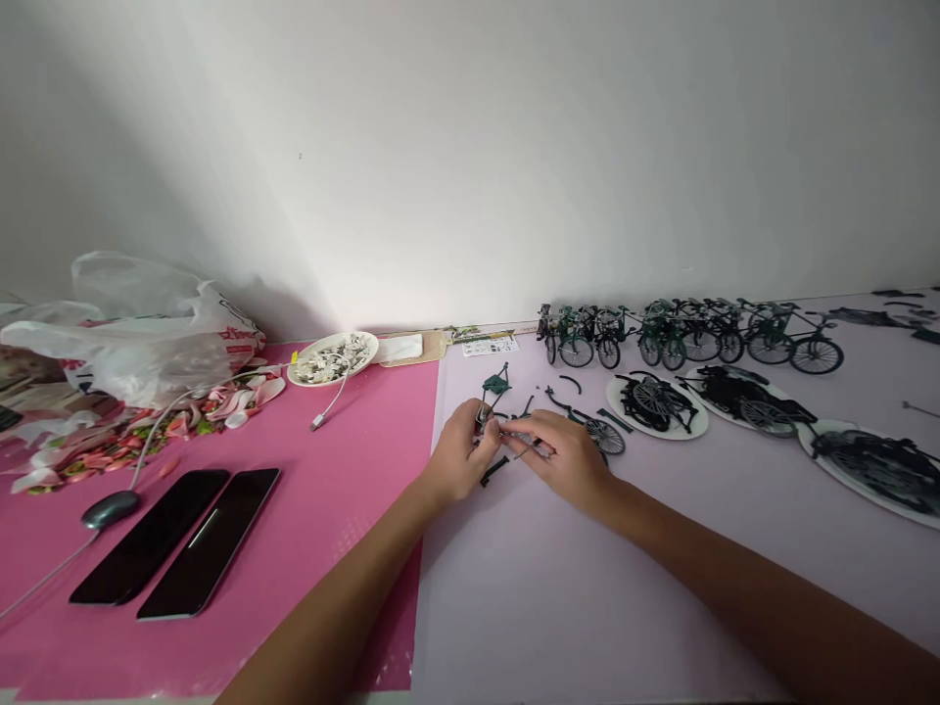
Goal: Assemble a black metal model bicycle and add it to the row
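My left hand (464, 448) is closed, thumb and fingertips pinching a small dark model bicycle part, mostly hidden by the fingers. A dark green bicycle piece (496, 382) shows just beyond these fingertips; I cannot tell whether it is joined to the held part. My right hand (562, 450) meets the left at the fingertips, its fingers pinched around a thin greyish rod (526, 451). Just past the right hand lie a small spoked wheel (606, 437) and a curved dark strip (570, 385). A short black piece (494, 471) lies below the hands.
Assembled model bicycles (793, 338) stand along the wall. White plates (703, 423) hold dark bicycle parts at right. On the pink sheet (330, 509) lie two phones (212, 543), a mouse-shaped device (110, 509), a cable (334, 403), a plate of pale pieces (295, 376), petals and a plastic bag (158, 343).
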Tool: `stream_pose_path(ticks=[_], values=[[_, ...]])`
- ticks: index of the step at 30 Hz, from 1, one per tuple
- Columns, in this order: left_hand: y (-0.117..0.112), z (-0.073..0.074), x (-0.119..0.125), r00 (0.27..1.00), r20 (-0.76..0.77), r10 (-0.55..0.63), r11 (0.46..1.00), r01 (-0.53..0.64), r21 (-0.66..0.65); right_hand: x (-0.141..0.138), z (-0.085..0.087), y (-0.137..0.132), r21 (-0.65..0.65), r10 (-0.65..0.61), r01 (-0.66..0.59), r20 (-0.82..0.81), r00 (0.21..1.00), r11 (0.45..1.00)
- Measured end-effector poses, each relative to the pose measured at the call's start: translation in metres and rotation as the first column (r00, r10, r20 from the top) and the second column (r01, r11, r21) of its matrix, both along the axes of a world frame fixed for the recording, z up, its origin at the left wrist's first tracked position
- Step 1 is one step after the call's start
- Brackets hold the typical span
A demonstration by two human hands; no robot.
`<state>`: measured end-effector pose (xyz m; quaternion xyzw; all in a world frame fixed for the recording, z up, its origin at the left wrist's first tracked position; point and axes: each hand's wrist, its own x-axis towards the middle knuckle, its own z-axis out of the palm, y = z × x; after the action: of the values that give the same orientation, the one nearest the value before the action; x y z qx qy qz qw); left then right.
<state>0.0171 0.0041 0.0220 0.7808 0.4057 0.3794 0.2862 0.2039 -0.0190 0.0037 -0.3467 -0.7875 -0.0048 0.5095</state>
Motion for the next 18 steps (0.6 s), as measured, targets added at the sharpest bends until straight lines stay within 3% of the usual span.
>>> stream_pose_path(ticks=[14, 18], values=[[0.0004, -0.0011, -0.0006, 0.999, 0.020, -0.049, 0.999, 0.049, -0.018, -0.0010, 0.0005, -0.0013, -0.020, 0.023, -0.023, -0.008, 1.000, 1.000], [0.0004, -0.0005, -0.0007, 0.996, 0.061, -0.067, 0.996, 0.070, -0.052, -0.0011, 0.0060, -0.0058, -0.088, 0.047, -0.053, -0.068, 0.997, 0.995]])
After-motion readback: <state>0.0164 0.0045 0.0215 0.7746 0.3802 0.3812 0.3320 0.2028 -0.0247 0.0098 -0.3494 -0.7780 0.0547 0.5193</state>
